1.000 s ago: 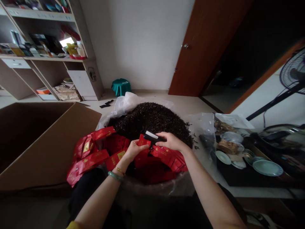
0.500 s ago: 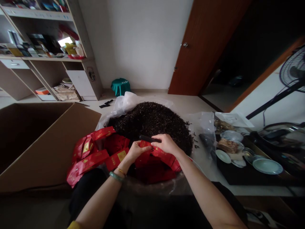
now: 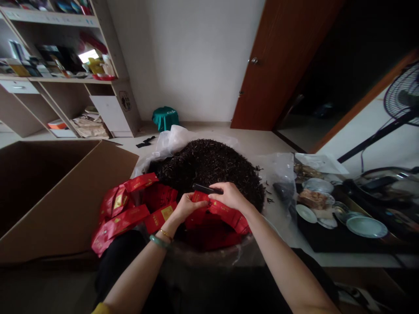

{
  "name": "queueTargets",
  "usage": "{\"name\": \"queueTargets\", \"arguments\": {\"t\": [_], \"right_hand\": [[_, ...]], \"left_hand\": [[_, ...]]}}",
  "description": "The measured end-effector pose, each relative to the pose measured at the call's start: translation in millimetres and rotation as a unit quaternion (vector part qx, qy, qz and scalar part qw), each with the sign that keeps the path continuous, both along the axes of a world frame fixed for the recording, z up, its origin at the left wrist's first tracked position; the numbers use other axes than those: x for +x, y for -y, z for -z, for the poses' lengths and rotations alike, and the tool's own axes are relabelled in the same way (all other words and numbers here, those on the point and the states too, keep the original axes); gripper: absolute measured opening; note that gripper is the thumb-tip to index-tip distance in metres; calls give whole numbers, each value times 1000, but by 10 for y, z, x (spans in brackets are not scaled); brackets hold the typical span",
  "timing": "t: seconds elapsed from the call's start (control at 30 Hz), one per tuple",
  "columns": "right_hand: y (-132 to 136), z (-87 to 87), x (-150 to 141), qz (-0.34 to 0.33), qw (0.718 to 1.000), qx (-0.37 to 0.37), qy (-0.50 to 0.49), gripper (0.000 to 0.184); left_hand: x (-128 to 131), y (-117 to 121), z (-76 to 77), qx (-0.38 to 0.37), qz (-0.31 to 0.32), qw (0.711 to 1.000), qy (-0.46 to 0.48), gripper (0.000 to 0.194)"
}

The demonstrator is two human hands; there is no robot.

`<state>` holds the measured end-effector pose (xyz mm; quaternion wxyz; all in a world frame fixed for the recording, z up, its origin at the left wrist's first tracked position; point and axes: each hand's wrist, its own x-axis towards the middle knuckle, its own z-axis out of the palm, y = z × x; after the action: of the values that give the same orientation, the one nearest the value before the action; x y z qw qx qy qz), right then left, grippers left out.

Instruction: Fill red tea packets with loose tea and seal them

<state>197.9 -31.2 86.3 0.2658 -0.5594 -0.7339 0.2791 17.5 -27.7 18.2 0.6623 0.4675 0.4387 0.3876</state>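
Note:
My left hand (image 3: pixel 183 206) pinches the side of a small red packet (image 3: pixel 199 197) over the near part of a heap of dark, dry leaves that look like tea (image 3: pixel 216 159). My right hand (image 3: pixel 233 197) grips a slim black bar-shaped tool (image 3: pixel 203 188), which lies across the packet's top edge; its exact kind cannot be made out. Under my right wrist a fanned row of flat red packets (image 3: pixel 231 217) rests on the heap's near side. Fuller red packets (image 3: pixel 126 219) with gold print are piled left of my left hand.
A large open cardboard box (image 3: pixel 108 168) stands at left. Clear plastic (image 3: pixel 173 136) lines the heap's container. On the right, a low table holds pale dishes (image 3: pixel 366 227) and a black tray. A black fan (image 3: pixel 404 93) and a brown door (image 3: pixel 262 83) stand farther back.
Both hands stay at the same spot over the heap. The black tool has tilted or shifted very slightly at the packet's top; little else differs.

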Motion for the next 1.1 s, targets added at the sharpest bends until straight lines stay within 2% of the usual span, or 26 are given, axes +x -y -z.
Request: {"name": "queueTargets", "arguments": {"t": [0.4, 0.67, 0.93, 1.1], "right_hand": [[-21, 81, -14, -3, 999, 41, 20, 31], [-30, 105, -8, -12, 998, 51, 21, 29], [-17, 107, -20, -18, 999, 39, 9, 27], [-110, 185, 68, -28, 998, -6, -57, 35]], "left_hand": [[-30, -13, -54, 25, -26, 999, 12, 47], [-59, -53, 4, 32, -45, 998, 35, 41], [-54, -50, -3, 37, -62, 997, 31, 39], [-46, -58, -10, 46, -77, 995, 39, 37]]}}
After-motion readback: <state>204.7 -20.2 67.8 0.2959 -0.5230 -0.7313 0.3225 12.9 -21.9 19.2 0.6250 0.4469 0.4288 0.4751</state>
